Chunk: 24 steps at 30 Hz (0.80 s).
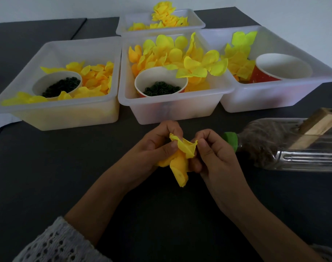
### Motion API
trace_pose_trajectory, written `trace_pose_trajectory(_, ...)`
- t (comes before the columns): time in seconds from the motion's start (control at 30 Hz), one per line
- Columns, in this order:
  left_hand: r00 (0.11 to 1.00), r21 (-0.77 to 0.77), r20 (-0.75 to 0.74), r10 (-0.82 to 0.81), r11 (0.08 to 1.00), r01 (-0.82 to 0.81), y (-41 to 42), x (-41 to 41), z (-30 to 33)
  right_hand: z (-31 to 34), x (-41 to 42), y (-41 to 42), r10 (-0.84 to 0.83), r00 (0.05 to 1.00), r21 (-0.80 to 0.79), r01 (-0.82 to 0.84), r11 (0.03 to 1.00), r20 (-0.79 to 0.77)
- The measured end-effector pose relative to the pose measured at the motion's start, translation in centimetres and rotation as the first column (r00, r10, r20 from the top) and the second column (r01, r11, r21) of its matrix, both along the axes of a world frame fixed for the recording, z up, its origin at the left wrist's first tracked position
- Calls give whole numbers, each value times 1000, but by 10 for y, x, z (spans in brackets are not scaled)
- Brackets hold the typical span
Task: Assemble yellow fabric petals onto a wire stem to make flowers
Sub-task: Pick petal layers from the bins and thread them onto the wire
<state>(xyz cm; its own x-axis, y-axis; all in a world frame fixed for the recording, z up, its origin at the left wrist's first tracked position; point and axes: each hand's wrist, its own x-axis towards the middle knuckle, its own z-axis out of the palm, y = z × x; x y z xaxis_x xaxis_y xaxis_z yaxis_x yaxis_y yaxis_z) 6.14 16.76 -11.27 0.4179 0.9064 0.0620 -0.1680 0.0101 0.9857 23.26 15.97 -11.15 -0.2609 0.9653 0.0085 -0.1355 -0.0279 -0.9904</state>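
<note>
Left hand (152, 148): fingers curled, pinching the petals (180, 159).
Right hand (214, 156): thumb and fingers pinching the petals' top edge.
Petals: bunched between both hands, above the worktop (48, 167), near the middle bin (171, 108).
Bottle (284, 146): lying just right.

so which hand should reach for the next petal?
Right, probably. The left hand grips the bulk of the yellow flower; the right hand only pinches its edge, so it can let go.

Four white tubs (121, 103), three paper cups (282, 66), one bottle (286, 148), two hands (216, 157)
</note>
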Motion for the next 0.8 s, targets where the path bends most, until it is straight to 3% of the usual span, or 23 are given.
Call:
trace_pose_trajectory(0.1, 999, 3, -49, 18, 1000, -18, 1, 0, 2, 1, -1, 0, -3, 1000, 0, 3, 1000, -1)
trace_pose_trajectory(0.23, 846, 318, -445, 294, 935, -158, 1, 2, 1, 1, 4, -2, -171, 965, 261, 116, 958, 199)
trace_pose_trajectory(0.33, 755, 460, -391, 526, 823, -335, -5, 9, -1, -1, 1, -5, -293, 889, 405, 137, 904, 353)
trace_pose_trajectory(0.4, 711, 509, -373, 596, 772, -380, -8, 14, 1, -1, -2, -8, -360, 838, 493, 128, 861, 410)
trace_pose_trajectory(0.53, 692, 460, -503, 517, 838, -292, -11, 24, 0, 1, -5, -10, -295, 733, 494, -64, 867, 612)
trace_pose_trajectory(0.8, 730, 290, -543, 415, 908, -301, -9, 21, 0, 4, -3, -4, -222, 770, 282, 57, 958, 599)
